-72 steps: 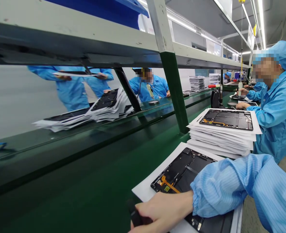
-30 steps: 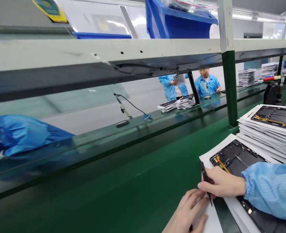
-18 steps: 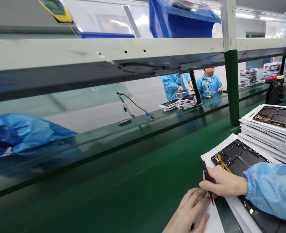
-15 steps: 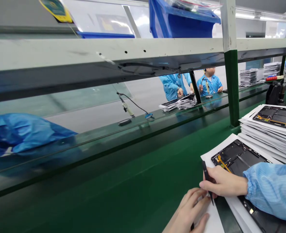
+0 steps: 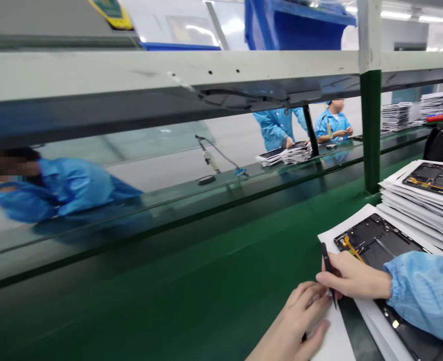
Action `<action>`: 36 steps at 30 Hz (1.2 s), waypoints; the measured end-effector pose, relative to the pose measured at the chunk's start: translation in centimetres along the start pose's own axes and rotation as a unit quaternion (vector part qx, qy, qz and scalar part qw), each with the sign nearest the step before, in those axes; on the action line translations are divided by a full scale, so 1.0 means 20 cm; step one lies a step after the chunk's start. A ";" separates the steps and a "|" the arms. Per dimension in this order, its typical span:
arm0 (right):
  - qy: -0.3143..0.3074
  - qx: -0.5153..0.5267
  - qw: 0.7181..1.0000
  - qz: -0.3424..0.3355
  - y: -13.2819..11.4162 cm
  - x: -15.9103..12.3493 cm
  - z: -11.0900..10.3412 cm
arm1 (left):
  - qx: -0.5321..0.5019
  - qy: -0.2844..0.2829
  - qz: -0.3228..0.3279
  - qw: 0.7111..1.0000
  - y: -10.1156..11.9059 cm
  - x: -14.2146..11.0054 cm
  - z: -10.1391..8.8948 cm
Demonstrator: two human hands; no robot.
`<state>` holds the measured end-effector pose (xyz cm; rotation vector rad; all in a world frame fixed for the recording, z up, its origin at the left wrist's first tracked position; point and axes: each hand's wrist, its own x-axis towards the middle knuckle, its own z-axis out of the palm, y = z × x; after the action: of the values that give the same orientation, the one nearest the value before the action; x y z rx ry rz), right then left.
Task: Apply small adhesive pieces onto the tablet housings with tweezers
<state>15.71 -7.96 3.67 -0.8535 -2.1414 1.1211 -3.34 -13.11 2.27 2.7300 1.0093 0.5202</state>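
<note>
- Tweezers [image 5: 328, 273] — slim, black and pointed — sit pinched between thumb and fingers of the right hand [image 5: 352, 282], tips aimed down at the near corner of a white paper sheet [image 5: 334, 341].
- The left hand [image 5: 298, 328] lies loose and flat on that sheet, fingers spread and gripping nothing, fingertips just beside the tweezer tips.
- Just beyond the right hand lies an open black tablet back-housing with an orange flex cable [image 5: 375, 240], resting on its own white paper sheet on the green tabletop [image 5: 206, 281]; the blue sleeve [image 5: 428, 291] covers its near half.
- To the right stands a stack of white sheets with another black housing on top [image 5: 428, 193], touching or nearly touching the open housing's sheet.
- Across the line, people in blue smocks [image 5: 277, 125] stand at a second stack of housings [image 5: 287, 154].
- Risk, as I judge it: the sharp tips are so close to the left fingertips that a slip could prick skin, or tear the paper.
- The sleeve resting over the housing could drag the orange cable or nudge the part off its sheet.
- The view is blurred, so exactly what the tips touch cannot be told.
</note>
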 end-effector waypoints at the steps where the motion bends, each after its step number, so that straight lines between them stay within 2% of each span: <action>1: -0.001 0.001 1.000 0.000 0.01 0.00 0.00 | -0.008 -0.001 -0.001 1.000 0.01 0.00 0.00; 4: -0.007 0.006 1.000 0.008 0.02 -0.01 0.00 | -0.014 -0.002 -0.011 1.000 0.03 -0.02 -0.01; 9: -0.018 0.008 0.999 0.029 0.02 -0.02 -0.02 | -0.001 -0.002 -0.056 0.998 0.07 -0.12 0.00; 12: -0.019 0.007 0.998 0.051 0.00 -0.03 -0.03 | 0.015 -0.013 -0.048 0.999 0.09 -0.15 0.01; 17: -0.015 0.012 0.997 0.071 -0.03 -0.01 -0.05 | 0.027 -0.022 -0.022 0.999 0.09 -0.14 0.01; 24: -0.013 -0.008 0.996 0.088 -0.05 0.08 -0.05 | 0.031 -0.020 -0.029 0.999 0.11 -0.13 -0.01; 30: -0.010 -0.051 0.998 0.041 -0.04 0.08 -0.03 | 0.021 -0.046 -0.037 0.998 0.12 -0.12 -0.03; 36: 0.001 -0.060 0.998 0.037 -0.03 0.08 -0.03 | 0.013 -0.065 -0.043 0.997 0.12 -0.11 -0.03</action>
<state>14.91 -6.73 4.78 -0.9941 -2.2088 1.0353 -3.74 -16.28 2.88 2.6888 1.1020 0.3133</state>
